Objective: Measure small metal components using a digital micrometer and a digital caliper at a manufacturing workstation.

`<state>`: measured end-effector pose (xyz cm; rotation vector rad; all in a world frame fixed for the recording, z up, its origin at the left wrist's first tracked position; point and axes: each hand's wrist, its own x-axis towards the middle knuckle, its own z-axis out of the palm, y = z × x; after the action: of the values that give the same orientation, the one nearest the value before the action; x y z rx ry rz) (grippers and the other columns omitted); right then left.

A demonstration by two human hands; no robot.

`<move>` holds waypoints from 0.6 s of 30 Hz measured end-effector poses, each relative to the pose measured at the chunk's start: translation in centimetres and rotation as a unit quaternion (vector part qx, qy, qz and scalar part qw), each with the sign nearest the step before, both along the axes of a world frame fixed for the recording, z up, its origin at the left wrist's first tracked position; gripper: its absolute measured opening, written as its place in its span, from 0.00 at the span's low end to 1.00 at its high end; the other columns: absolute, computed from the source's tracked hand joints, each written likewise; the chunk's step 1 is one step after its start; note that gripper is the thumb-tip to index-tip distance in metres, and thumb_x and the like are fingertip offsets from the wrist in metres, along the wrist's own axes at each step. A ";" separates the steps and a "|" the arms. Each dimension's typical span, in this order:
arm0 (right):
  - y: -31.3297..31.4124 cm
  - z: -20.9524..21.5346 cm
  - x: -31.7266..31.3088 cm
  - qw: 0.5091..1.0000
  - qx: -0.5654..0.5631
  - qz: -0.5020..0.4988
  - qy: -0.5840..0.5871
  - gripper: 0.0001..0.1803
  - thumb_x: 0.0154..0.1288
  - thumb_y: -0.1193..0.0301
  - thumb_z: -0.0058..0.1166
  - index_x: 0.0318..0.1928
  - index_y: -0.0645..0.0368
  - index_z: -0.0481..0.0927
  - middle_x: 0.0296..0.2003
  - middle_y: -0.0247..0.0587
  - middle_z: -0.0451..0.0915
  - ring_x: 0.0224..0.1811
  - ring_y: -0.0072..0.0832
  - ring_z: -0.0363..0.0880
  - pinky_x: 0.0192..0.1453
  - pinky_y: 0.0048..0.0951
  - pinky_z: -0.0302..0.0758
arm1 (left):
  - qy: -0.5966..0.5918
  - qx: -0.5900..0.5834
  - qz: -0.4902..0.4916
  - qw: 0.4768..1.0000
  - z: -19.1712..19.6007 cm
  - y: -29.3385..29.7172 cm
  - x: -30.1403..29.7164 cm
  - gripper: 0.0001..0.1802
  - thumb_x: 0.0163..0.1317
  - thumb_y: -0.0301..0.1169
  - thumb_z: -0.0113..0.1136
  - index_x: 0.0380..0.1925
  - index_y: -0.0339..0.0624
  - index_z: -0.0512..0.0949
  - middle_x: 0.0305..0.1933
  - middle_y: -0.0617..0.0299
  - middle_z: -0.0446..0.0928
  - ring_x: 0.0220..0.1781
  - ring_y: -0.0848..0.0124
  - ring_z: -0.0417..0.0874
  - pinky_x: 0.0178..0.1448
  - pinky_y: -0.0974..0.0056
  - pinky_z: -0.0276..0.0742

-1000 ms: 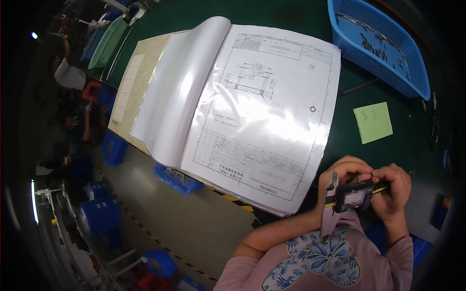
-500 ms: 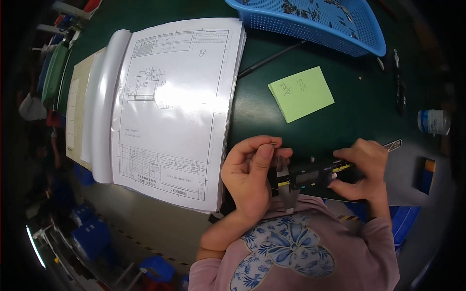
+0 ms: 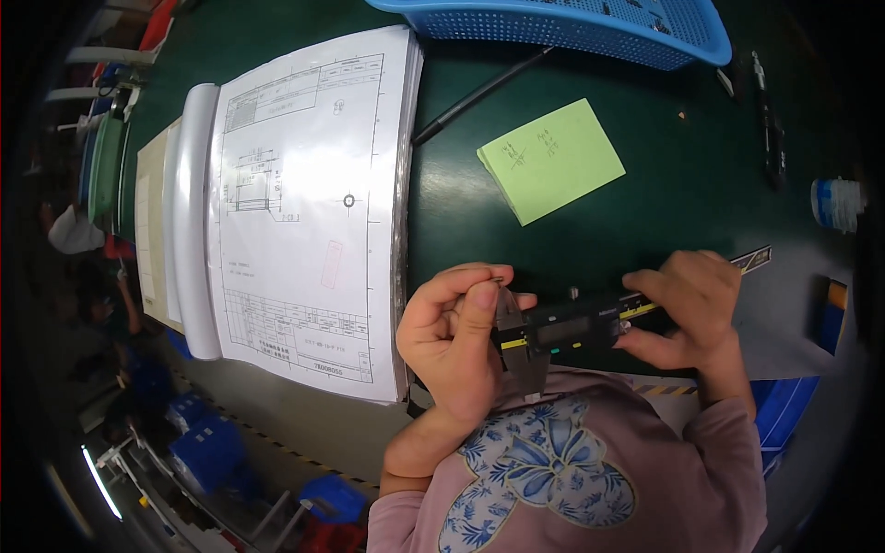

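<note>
Thumb and forefinger of my left hand [image 3: 454,334] are closed on a small metal pin [image 3: 499,279], mostly covered by the fingertips. My right hand [image 3: 684,309] grips a digital caliper [image 3: 564,329] by its sliding body, thumb near the slider and fingers along the beam. The caliper lies crosswise in front of my chest, display facing up. Its jaws point away from me beside my left fingertips, at the pin. Whether the jaws touch the pin I cannot tell. The other pair of jaw tips points back toward my shirt.
Left of my hands an open binder [image 3: 304,221] shows a technical drawing. Beyond my hands lies a green sticky-note pad [image 3: 553,161]. A blue basket [image 3: 572,37] of small metal parts stands at the back, a black pen [image 3: 484,95] before it. A clear bottle [image 3: 837,205] is at right.
The view has shifted, so the binder and basket sit differently in it. My left fingertips and the pin are now close against the caliper jaws, where a small gap showed before.
</note>
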<state>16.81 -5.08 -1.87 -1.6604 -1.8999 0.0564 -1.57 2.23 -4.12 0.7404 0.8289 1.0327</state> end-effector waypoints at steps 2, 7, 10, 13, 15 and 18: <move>0.0 -0.1 0.0 1.000 0.000 0.004 0.001 0.21 0.36 0.54 0.60 0.23 0.59 0.75 0.12 0.31 0.62 0.10 0.24 0.62 0.14 0.23 0.56 | 0.001 -0.001 -0.005 1.000 0.1 0.1 -0.2 0.05 0.55 0.20 0.49 0.32 0.30 0.69 0.36 0.48 0.72 0.30 0.68 0.77 0.36 0.66 0.78; 0.0 0.0 -0.1 1.000 -0.005 0.003 0.006 0.21 0.35 0.54 0.60 0.23 0.59 0.75 0.12 0.32 0.62 0.10 0.24 0.62 0.14 0.23 0.56 | -0.005 0.000 -0.007 1.000 0.2 0.1 -0.3 0.05 0.55 0.20 0.50 0.32 0.30 0.70 0.35 0.48 0.72 0.30 0.67 0.77 0.37 0.66 0.78; 0.0 -0.1 0.0 1.000 -0.003 0.003 0.013 0.21 0.35 0.54 0.60 0.23 0.59 0.75 0.12 0.32 0.63 0.10 0.24 0.62 0.14 0.23 0.56 | -0.003 0.008 -0.014 1.000 0.1 0.2 -0.3 0.05 0.55 0.20 0.50 0.31 0.30 0.70 0.35 0.48 0.72 0.30 0.67 0.78 0.37 0.66 0.78; -0.1 -0.1 0.1 1.000 -0.006 0.006 0.016 0.21 0.35 0.54 0.60 0.23 0.59 0.75 0.12 0.32 0.63 0.10 0.24 0.62 0.14 0.23 0.56 | -0.008 0.011 -0.020 1.000 0.1 0.2 -0.4 0.05 0.54 0.20 0.50 0.31 0.30 0.70 0.35 0.48 0.72 0.31 0.66 0.78 0.37 0.66 0.78; -0.1 -0.1 0.1 1.000 -0.007 0.008 0.017 0.21 0.35 0.54 0.60 0.23 0.59 0.75 0.12 0.32 0.63 0.10 0.24 0.62 0.14 0.23 0.56 | -0.006 0.018 -0.028 0.999 0.1 0.3 -0.4 0.04 0.54 0.20 0.50 0.31 0.30 0.70 0.35 0.48 0.72 0.31 0.66 0.78 0.37 0.66 0.78; -0.1 0.0 0.1 1.000 -0.015 0.009 0.017 0.21 0.35 0.55 0.60 0.24 0.60 0.75 0.12 0.32 0.63 0.11 0.25 0.63 0.14 0.23 0.56 | -0.002 0.026 -0.025 0.999 0.1 0.3 -0.4 0.04 0.54 0.19 0.50 0.31 0.30 0.70 0.35 0.48 0.72 0.31 0.66 0.78 0.37 0.67 0.78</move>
<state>16.89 -5.17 -1.85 -1.6517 -1.8977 0.1203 -1.98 2.52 -4.07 0.7990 0.7778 1.0132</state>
